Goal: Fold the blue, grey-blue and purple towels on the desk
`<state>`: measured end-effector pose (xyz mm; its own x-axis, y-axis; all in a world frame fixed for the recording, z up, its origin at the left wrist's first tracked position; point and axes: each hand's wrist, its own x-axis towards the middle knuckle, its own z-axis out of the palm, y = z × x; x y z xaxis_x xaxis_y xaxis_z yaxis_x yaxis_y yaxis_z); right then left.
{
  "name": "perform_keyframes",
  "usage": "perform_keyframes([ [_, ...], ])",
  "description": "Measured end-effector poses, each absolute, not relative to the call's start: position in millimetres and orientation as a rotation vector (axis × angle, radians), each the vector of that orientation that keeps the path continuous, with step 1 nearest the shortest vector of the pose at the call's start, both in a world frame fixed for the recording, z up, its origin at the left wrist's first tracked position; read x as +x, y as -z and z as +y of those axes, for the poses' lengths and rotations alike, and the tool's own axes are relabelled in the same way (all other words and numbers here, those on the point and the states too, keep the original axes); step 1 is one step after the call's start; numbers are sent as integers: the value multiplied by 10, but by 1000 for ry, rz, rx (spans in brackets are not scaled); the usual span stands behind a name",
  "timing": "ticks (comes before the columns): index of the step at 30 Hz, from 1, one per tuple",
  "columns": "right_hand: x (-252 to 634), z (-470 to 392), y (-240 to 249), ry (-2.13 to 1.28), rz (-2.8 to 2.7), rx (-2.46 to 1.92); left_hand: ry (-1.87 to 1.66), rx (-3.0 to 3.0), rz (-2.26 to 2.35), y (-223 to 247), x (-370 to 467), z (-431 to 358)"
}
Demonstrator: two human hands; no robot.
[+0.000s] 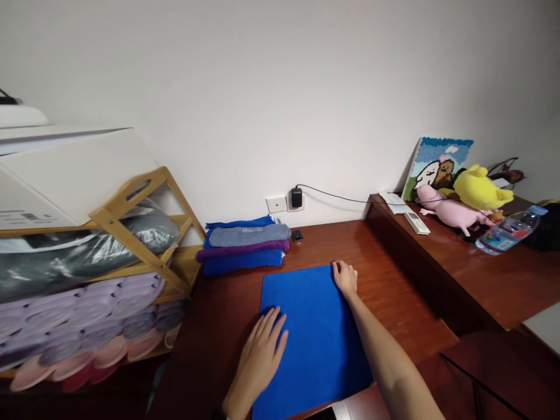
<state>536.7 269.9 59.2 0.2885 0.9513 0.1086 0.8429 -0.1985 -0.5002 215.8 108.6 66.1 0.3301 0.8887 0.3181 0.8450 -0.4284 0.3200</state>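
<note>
A blue cloth point(312, 332) lies spread out on the reddish-brown desk point(227, 309). My left hand point(262, 350) rests flat on its left edge, palm down with the fingers stretched out. At the far right corner of the cloth is my right hand point(345, 277), its fingers curled together on that corner. Behind the cloth, at the back left of the desk, sits a pile of folded cloths point(245, 246) in blue, grey and purple.
On the left, a wooden rack point(175, 274) holds slippers point(87, 315) and bagged items. A raised surface point(464, 262) on the right carries a remote point(417, 223), plush toys point(452, 214), a bottle point(510, 231) and a picture point(437, 166). A black charger point(296, 197) is in the wall socket.
</note>
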Motion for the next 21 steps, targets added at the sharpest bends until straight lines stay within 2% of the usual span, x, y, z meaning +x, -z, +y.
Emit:
perform_keyframes([
  [3,5352,2698,-611,-312,-1592,-2099,-763,2461,1575,-720,2302,1876],
  [7,5377,2691,-615,-289,-1572,-2097,-713,2412,1630,-522,2351,2549],
  [10,5346,2635,-628,-153,-1571,-2069,-729,2417,1677,-318,2323,2665],
  [13,5057,2531,-658,-48,-1809,-1877,-656,2478,1712,-226,2303,2645],
  [17,4256,2415,-649,-141,-2219,-1436,-440,2600,1739,-213,2287,2640],
  [21,3762,2392,-567,-253,-2280,-1461,-306,2683,1711,-175,2256,2669],
])
